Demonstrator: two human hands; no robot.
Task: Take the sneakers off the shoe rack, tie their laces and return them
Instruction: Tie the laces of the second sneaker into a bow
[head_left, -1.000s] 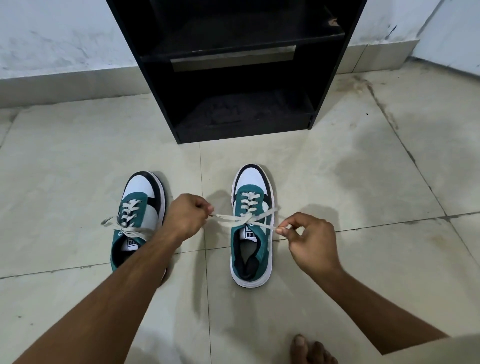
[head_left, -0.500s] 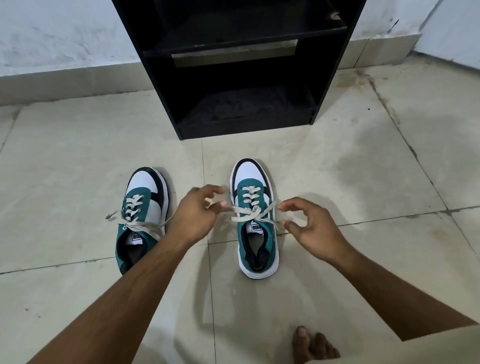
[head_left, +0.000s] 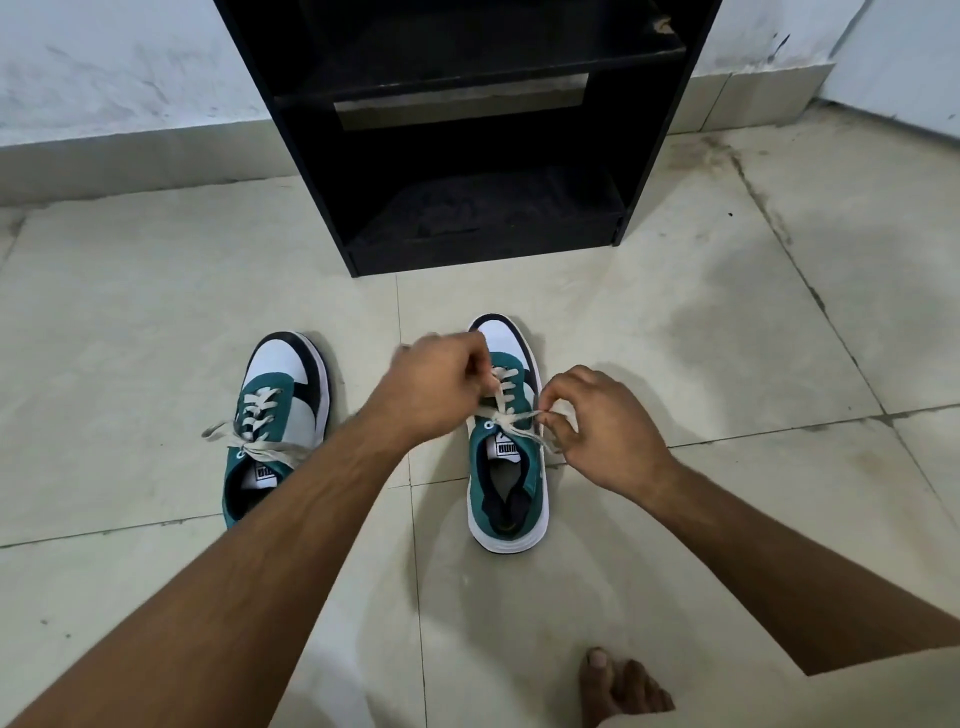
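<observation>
Two teal-and-white sneakers (head_left: 506, 441), laces (head_left: 511, 415) loose.

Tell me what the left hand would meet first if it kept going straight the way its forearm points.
Probably the white toe of the right sneaker, which lies just past the left hand. Beyond that comes bare floor, then the black shoe rack. Depth is unclear; the hand might pass above the toe.

Both hands (head_left: 441, 384) now together over right sneaker's laces (head_left: 506, 410).
</observation>
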